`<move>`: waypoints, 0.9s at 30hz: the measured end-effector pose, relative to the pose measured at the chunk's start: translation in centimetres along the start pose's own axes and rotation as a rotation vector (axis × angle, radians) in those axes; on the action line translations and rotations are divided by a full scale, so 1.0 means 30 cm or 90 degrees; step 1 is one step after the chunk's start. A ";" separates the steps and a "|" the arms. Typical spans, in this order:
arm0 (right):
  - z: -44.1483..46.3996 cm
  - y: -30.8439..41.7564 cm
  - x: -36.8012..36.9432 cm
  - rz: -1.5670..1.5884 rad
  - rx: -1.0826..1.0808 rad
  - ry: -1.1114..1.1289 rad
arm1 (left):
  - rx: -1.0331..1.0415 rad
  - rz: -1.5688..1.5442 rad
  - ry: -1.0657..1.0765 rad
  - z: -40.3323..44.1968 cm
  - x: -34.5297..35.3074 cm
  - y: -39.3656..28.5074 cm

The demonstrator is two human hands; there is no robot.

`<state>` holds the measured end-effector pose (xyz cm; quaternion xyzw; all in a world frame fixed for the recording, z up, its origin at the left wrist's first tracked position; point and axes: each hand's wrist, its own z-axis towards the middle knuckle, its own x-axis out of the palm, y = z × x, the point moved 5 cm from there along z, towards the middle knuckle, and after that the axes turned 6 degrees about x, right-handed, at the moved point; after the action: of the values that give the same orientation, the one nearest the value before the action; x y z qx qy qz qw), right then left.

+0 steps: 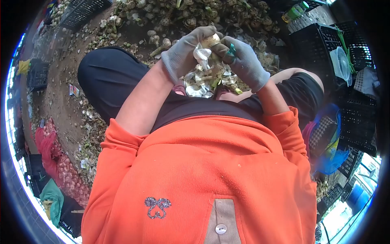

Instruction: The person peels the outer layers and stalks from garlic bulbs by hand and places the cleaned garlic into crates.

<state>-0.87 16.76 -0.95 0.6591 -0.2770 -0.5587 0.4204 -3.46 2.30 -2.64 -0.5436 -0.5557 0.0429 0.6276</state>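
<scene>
My left hand (184, 53), in a grey knit glove, is closed around a pale garlic bulb (212, 40). Loose white skin (202, 56) hangs under its fingers. Against the bulb's other side press the curled fingers of my right hand (243, 61), gloved too, with a green strip (231, 51) around one finger. What lies between the right fingertips and the bulb is partly hidden. Below both hands, white and papery garlic skins (199, 83) are piled on the ground between my feet.
Ahead lies a large heap of garlic bulbs (178, 14). Black crates (315, 51) stand to the right, with a clear plastic container (340, 65) and a green-capped bottle (295, 11). At left are another crate (38, 75) and a red mesh sack of bulbs (71, 177).
</scene>
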 end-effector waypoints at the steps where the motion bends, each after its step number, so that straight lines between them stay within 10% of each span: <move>1: -0.005 0.015 -0.006 0.022 -0.002 0.012 | -0.007 -0.040 0.024 -0.007 0.012 -0.003; 7: -0.004 -0.004 -0.009 0.074 -0.102 -0.033 | 0.042 -0.153 0.062 0.013 0.006 -0.003; 10: -0.006 -0.044 -0.019 0.499 0.044 0.054 | 0.070 -0.064 0.080 0.003 0.020 -0.036; 27: -0.023 0.021 -0.015 0.001 0.024 -0.123 | 0.117 0.529 -0.105 -0.041 -0.038 -0.092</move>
<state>-0.23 17.00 -0.15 0.6099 -0.3271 -0.6141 0.3794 -4.47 -0.34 -1.11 -0.6577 -0.3316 0.3845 0.5564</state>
